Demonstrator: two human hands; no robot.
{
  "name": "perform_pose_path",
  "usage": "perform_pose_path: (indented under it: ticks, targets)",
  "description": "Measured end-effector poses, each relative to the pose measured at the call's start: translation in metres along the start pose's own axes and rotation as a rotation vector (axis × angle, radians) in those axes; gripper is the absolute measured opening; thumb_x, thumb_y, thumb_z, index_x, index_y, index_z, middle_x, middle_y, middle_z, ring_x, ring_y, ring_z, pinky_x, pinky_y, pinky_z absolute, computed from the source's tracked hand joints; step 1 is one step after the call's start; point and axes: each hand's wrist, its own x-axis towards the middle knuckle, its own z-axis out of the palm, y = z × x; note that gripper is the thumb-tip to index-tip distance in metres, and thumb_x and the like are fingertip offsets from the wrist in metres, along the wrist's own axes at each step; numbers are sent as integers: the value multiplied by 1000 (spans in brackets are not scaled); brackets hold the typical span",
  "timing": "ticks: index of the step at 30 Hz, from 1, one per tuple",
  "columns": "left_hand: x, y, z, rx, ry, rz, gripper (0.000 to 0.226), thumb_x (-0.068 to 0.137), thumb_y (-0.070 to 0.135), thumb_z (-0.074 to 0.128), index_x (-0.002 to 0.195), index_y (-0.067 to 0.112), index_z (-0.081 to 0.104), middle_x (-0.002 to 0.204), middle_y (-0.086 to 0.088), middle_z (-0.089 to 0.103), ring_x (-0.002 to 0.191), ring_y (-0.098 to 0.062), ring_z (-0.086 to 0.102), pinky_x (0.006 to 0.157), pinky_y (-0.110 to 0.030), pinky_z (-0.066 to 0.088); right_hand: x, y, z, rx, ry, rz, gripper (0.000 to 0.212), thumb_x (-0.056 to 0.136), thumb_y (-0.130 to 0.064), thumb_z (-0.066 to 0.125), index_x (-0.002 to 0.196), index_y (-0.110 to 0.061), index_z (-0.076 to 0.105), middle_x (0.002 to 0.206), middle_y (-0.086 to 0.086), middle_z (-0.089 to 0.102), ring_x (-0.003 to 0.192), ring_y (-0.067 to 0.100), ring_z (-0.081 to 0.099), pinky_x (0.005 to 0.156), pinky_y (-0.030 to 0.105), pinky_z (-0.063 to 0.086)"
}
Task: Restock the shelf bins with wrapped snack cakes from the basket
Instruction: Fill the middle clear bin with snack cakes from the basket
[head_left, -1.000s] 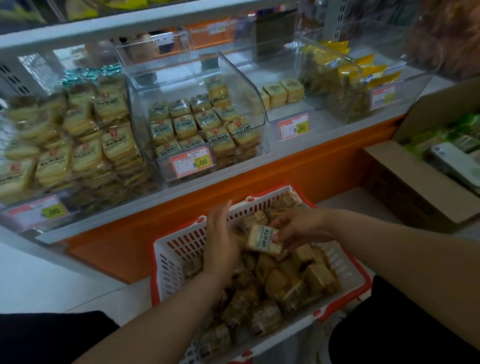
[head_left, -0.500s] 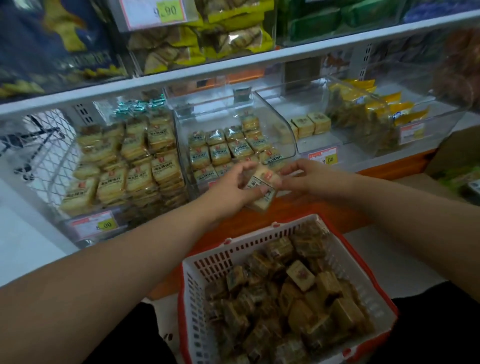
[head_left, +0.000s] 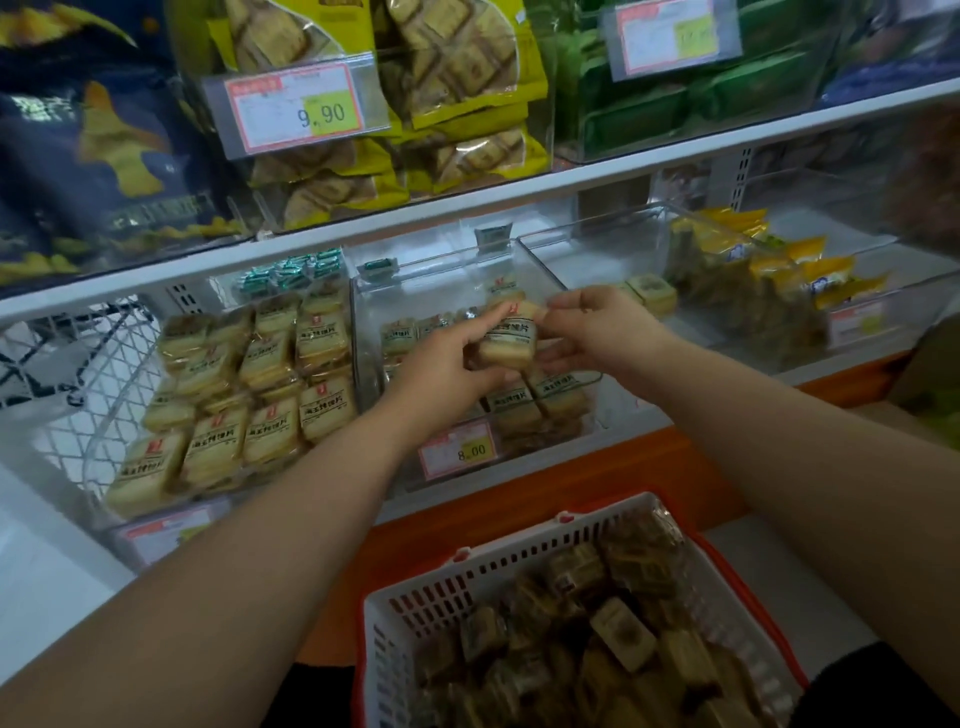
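Observation:
A wrapped snack cake (head_left: 510, 339) is held over the middle clear bin (head_left: 457, 280), which holds several matching cakes. My left hand (head_left: 447, 364) grips the cake from the left and below. My right hand (head_left: 597, 327) pinches its right end with fingers and thumb. The white and red basket (head_left: 498, 561) sits low in front of me, full of several wrapped cakes (head_left: 618, 631). A price tag reading 8.00 (head_left: 457, 449) is on the bin's front.
A full bin of the same cakes (head_left: 249, 395) stands to the left. On the right a nearly bare clear bin (head_left: 613, 249) holds a few square cakes (head_left: 652, 292), then yellow packets (head_left: 779, 270). Bagged snacks fill the upper shelf (head_left: 623, 171). A wire basket (head_left: 62, 374) is far left.
Both hands have lifted the cake from the basket up and forward, and it is now over the middle bin. The view has tilted up toward the shelves.

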Motion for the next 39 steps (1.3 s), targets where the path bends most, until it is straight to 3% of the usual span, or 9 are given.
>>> perform_pose_path:
  ticks: [3, 6, 11, 14, 20, 26, 31, 35, 39]
  targets:
    - [20, -16, 7, -130, 109, -86, 65, 85, 20, 76, 143, 31, 48, 129, 3, 64, 114, -9, 60, 99, -24, 47, 14, -3, -17, -411, 194, -244, 26, 93, -27, 63, 117, -23, 53, 98, -5, 64, 82, 10, 64, 67, 24, 52]
    - [42, -33, 15, -204, 260, -195, 60, 88, 18, 74, 142, 22, 51, 124, 3, 65, 111, -8, 60, 82, -4, 42, 25, 6, -25, -538, 219, -346, 19, 94, -25, 60, 112, -25, 54, 99, -11, 59, 90, 10, 58, 73, 23, 45]
    - [84, -62, 14, 98, 368, -332, 55, 89, 31, 72, 140, 26, 54, 132, 0, 63, 115, -20, 59, 95, -28, 44, 44, 31, -20, -723, 177, -392, 30, 94, -19, 58, 123, -13, 58, 122, 6, 56, 110, 21, 54, 92, 31, 44]
    - [106, -78, 15, 246, 317, -375, 57, 89, 33, 71, 142, 29, 51, 140, -2, 57, 123, -26, 55, 96, -29, 41, 46, 51, -10, -708, 218, -493, 25, 90, -7, 57, 114, -10, 59, 124, 7, 50, 117, 26, 47, 100, 39, 42]
    - [132, -101, 32, 134, 293, -435, 63, 88, 23, 74, 145, 20, 48, 143, -8, 54, 127, -28, 51, 109, -37, 40, 44, 66, -1, -752, 363, -606, 18, 89, -7, 55, 103, -15, 59, 119, 0, 50, 113, 18, 48, 79, 41, 52]
    - [141, -104, 42, 105, 295, -420, 67, 87, 22, 72, 147, 33, 43, 143, -2, 54, 125, -28, 54, 105, -44, 46, 42, 67, 2, -796, 421, -652, 15, 87, -6, 54, 99, -10, 63, 116, 3, 55, 106, 22, 52, 69, 35, 47]
    - [146, -105, 35, 40, 230, -400, 73, 84, 9, 76, 147, 26, 44, 145, -7, 50, 122, -26, 55, 103, -40, 48, 43, 69, 3, -812, 443, -664, 14, 87, -7, 56, 98, -11, 63, 116, 3, 56, 104, 22, 53, 67, 30, 42]
    - [144, -103, 30, 3, 134, -420, 93, 81, 11, 80, 155, 29, 26, 155, -3, 39, 137, -26, 40, 112, -42, 39, 45, 70, 1, -799, 442, -668, 13, 87, -8, 57, 98, -12, 63, 115, 2, 55, 104, 22, 53, 64, 30, 40]
    - [135, -95, 25, -52, 103, -426, 103, 81, 8, 79, 158, 27, 12, 161, -5, 26, 139, -27, 38, 110, -42, 40, 46, 71, -1, -750, 404, -672, 17, 87, -8, 56, 100, -16, 61, 117, 0, 54, 106, 19, 53, 64, 28, 40]
